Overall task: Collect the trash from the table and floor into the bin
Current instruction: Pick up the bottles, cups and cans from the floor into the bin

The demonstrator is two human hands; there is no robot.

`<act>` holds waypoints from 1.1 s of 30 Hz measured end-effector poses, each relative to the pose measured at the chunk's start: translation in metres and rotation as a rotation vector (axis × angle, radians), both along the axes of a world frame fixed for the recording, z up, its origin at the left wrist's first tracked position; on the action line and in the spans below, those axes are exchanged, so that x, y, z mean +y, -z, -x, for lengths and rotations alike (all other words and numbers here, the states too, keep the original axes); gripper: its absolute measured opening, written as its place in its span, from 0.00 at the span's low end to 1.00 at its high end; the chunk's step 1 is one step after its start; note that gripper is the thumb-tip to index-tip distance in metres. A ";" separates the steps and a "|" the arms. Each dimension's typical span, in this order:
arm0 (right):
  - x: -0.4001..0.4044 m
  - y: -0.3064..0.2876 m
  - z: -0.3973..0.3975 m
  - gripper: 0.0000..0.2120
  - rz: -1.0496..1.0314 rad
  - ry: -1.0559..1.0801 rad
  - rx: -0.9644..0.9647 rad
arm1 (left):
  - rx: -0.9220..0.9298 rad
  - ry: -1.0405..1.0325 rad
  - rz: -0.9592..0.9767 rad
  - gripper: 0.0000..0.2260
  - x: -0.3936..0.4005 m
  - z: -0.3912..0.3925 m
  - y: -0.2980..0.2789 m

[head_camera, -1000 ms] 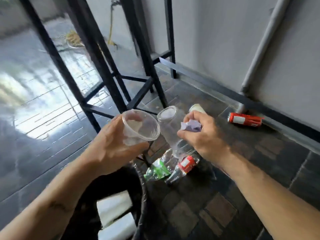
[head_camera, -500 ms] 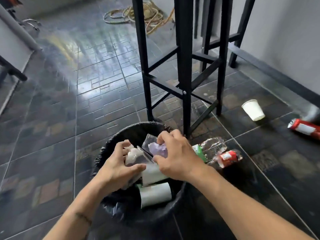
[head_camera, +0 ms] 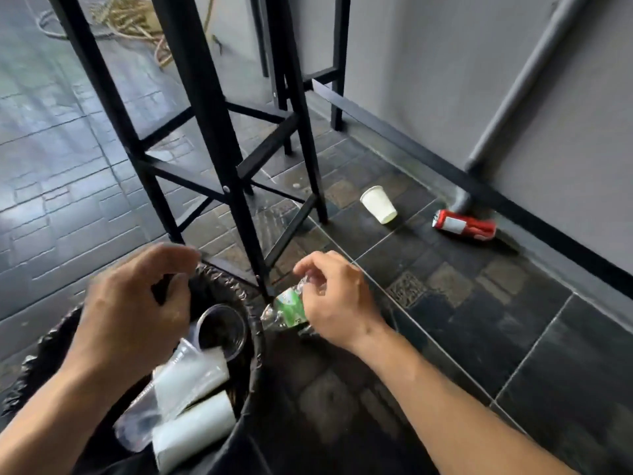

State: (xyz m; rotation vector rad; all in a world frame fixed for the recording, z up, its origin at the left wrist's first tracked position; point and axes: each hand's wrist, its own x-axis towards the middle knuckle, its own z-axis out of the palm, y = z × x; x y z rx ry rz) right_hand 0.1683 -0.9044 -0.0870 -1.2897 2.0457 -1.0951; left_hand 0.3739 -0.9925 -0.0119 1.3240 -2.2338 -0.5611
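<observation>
A black bag-lined bin (head_camera: 255, 323) stands at the lower left and holds a clear plastic cup (head_camera: 222, 332) and white paper cups (head_camera: 193, 431). My left hand (head_camera: 137, 303) hovers over the bin with fingers spread and nothing in it. My right hand (head_camera: 337, 299) is down on a crushed clear bottle with a green label (head_camera: 287, 308), which lies on the floor beside the bin. Its fingers curl over the bottle, but the grip is hidden. A white paper cup (head_camera: 378, 204) and a red can (head_camera: 464, 226) lie on the floor farther right.
A black metal stool frame (head_camera: 219, 138) stands right behind the bin, one leg touching down next to the bottle. A grey wall with a dark skirting and a slanted pipe (head_camera: 513, 94) runs along the right. A coil of rope (head_camera: 133, 18) lies far back.
Both hands let go of the clear cups and the purple scrap into the bin. My left hand rose and spread; my right hand moved right, down to the bottle on the floor.
</observation>
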 end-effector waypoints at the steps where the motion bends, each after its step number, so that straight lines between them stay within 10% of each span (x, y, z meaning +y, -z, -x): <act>1: 0.003 0.008 0.017 0.11 -0.077 0.089 -0.023 | 0.030 0.090 -0.007 0.17 -0.001 0.015 -0.001; 10: 0.026 0.077 0.054 0.26 -0.773 0.143 -0.138 | -0.220 0.321 -0.548 0.16 -0.032 0.189 0.099; 20: 0.002 0.145 0.042 0.37 -0.786 -0.022 -0.188 | -0.863 0.153 -0.619 0.41 -0.051 0.188 0.245; 33: 0.075 0.156 0.053 0.23 -0.818 0.242 0.150 | -1.000 0.425 -0.342 0.58 0.004 0.173 0.264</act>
